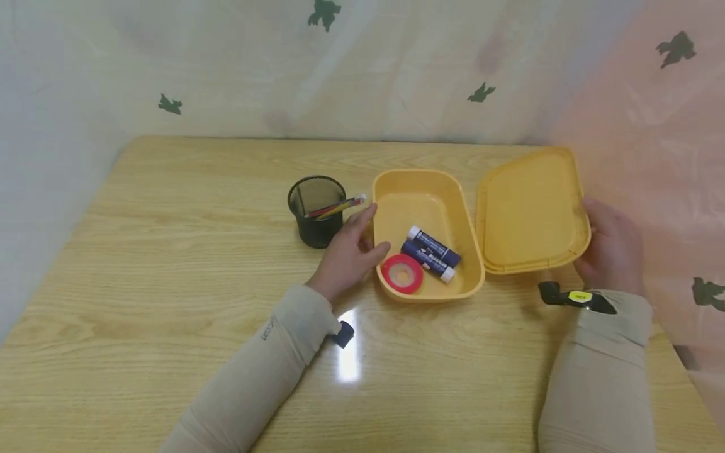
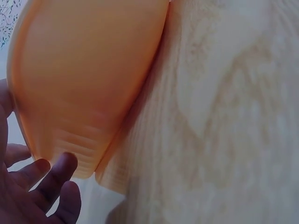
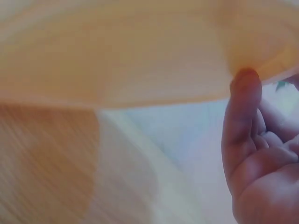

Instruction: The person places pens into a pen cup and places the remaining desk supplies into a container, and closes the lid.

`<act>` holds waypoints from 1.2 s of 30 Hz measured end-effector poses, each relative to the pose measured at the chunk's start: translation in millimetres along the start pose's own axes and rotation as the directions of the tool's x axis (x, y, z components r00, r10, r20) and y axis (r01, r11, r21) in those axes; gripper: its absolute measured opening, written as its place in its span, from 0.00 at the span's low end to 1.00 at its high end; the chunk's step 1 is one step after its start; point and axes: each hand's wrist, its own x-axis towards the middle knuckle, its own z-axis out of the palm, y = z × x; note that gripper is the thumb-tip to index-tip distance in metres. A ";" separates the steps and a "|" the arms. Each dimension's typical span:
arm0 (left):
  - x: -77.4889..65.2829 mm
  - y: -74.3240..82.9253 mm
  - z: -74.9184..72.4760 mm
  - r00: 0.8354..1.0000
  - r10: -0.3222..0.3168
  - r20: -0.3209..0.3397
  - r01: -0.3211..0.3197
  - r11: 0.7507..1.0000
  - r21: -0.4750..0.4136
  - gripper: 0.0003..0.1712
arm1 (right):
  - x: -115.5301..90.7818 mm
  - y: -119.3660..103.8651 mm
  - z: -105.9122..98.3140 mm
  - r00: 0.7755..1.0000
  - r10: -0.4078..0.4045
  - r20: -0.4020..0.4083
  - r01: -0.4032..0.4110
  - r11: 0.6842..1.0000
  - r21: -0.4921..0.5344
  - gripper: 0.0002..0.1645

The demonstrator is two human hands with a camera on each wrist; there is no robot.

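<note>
A yellow plastic box (image 1: 425,182) stands uncovered on the table. Two dark blue glue sticks (image 1: 435,247) and a red roll of tape (image 1: 418,284) lie inside it. My left hand (image 1: 350,255) is at the box's left side, with spread fingers by the outer wall and the thumb tip over the rim. In the left wrist view, those fingers (image 2: 49,186) are loosely bent near the orange-looking wall (image 2: 88,70). By its right edge, my right hand (image 1: 612,245) holds the yellow lid (image 1: 532,214), tilted beside the box. The right thumb (image 3: 245,88) presses on the lid in the right wrist view.
Left of the box, a black mesh pencil cup (image 1: 320,233) holds several pencils (image 1: 337,207) leaning right, close to my left fingers. The wooden table (image 1: 170,251) ends at a pale curtain-like sheet (image 1: 368,75) with green bird shapes.
</note>
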 end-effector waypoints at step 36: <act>4.5 83.8 20.5 0.979 0.177 0.097 -0.128 0.917 -0.377 0.29 | -29.7 9.7 86.8 0.962 -0.233 -0.139 0.073 0.716 -0.694 0.14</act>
